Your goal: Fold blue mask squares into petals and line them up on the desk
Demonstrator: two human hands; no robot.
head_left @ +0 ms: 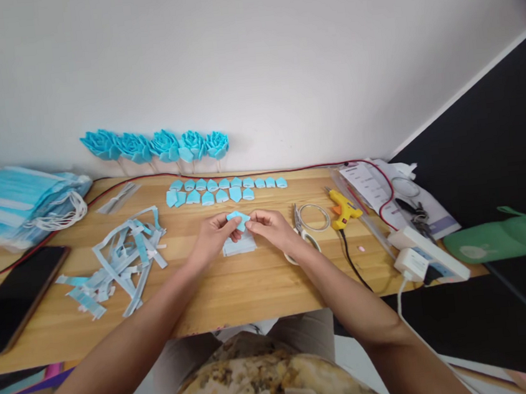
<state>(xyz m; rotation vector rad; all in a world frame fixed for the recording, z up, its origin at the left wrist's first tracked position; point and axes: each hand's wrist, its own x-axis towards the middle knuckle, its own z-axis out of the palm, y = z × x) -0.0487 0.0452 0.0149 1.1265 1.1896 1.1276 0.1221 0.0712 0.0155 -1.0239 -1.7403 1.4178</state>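
Note:
Between my two hands is a small light-blue piece of mask fabric (237,217), folded at its top edge. My left hand (217,233) pinches its left side, and my right hand (268,226) pinches its right side. Below the fingers, pale fabric squares (240,246) lie on the table, partly covered by the hands. Just beyond the hands, folded blue petals (207,198) are laid out in two rows. A pair of scissors (312,241) with pale handles rests beside my right wrist, partly hidden by the forearm.
Blue fabric flowers (163,146) on sticks lean against the wall. Left are cut strips (131,261), a phone (17,298) and a stack of face masks (23,197). Right are a roll of wire (325,217), a yellow glue gun (343,208), a power strip (448,260) and a green bottle (493,240).

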